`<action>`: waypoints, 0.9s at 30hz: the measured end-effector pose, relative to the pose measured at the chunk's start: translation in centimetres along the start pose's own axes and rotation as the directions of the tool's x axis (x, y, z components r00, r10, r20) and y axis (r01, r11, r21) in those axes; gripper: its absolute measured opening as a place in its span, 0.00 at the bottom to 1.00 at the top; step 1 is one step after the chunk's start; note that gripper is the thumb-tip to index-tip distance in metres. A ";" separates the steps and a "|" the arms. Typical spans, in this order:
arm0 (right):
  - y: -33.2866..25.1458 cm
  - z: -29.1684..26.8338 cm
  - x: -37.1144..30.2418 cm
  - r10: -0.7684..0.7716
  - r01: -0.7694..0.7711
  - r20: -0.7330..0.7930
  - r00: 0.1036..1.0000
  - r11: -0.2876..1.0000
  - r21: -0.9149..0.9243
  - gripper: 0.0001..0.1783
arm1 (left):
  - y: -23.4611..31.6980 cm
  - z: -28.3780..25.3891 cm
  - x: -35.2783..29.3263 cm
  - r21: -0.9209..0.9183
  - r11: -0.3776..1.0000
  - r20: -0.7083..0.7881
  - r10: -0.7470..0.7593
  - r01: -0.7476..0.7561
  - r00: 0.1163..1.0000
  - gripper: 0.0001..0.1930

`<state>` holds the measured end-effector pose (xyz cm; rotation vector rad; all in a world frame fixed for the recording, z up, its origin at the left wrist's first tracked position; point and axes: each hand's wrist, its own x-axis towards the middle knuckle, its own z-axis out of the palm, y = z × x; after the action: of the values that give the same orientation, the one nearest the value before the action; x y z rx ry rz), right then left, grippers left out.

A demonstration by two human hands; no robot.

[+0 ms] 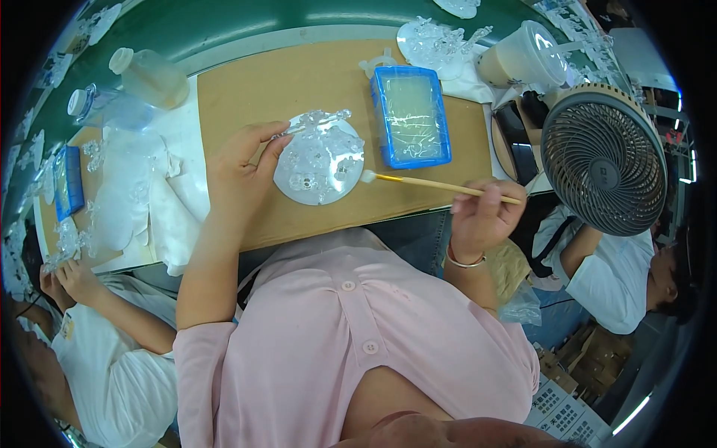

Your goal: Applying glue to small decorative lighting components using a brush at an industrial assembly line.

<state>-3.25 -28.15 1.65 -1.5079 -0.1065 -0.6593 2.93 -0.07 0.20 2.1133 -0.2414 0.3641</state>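
Note:
Over the brown cardboard, my left hand (250,158) pinches the upper left edge of a round clear plastic piece (345,168) with small clear parts raised on it. My right hand (484,216) grips a thin wooden-handled brush (426,184) near its rear end. The brush's pale tip points left and comes close to the disc's right edge; I cannot tell whether they touch. Just beyond the brush lies a blue-rimmed rectangular tray (379,119) with a pale, shiny filling and what look like thin strands in it.
A fan (603,168) stands at the right, beside a dark flat object (515,134). A lidded plastic cup (526,60) and more clear parts (433,45) are at the back. Left are two bottles (157,81) and white cloth (175,224). Co-workers sit on both sides.

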 end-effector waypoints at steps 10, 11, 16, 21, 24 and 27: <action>3.6 3.1 -0.7 -0.064 0.195 0.441 0.895 0.946 -0.259 0.05 | -0.1 0.1 -0.1 -0.006 1.000 -0.015 0.021 -0.021 1.000 0.07; 3.4 3.2 -0.7 -0.062 0.194 0.443 0.894 0.946 -0.259 0.05 | -0.2 0.2 -0.1 -0.004 1.000 -0.023 0.030 -0.030 0.999 0.07; 1.3 4.3 0.3 -0.176 0.400 0.645 0.743 0.891 -0.217 0.08 | -0.2 0.2 -0.1 0.023 0.998 -0.042 0.059 -0.058 0.997 0.07; 0.7 4.9 1.1 -0.221 0.518 0.689 0.691 0.816 -0.258 0.10 | 0.1 0.0 0.1 0.115 0.987 -0.055 0.116 -0.110 0.992 0.05; 0.4 4.9 0.8 -0.228 0.522 0.737 0.636 0.831 -0.193 0.11 | 0.7 -0.1 0.0 0.144 0.988 -0.019 0.065 -0.061 0.998 0.07; 0.7 5.1 0.7 -0.247 0.518 0.752 0.611 0.843 -0.144 0.11 | 0.8 -0.2 0.0 0.163 0.985 -0.013 0.054 -0.051 0.998 0.07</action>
<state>-0.67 -23.62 1.85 -2.0594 -1.0044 -0.3967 2.59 -0.33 0.96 2.2665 -0.2652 0.4461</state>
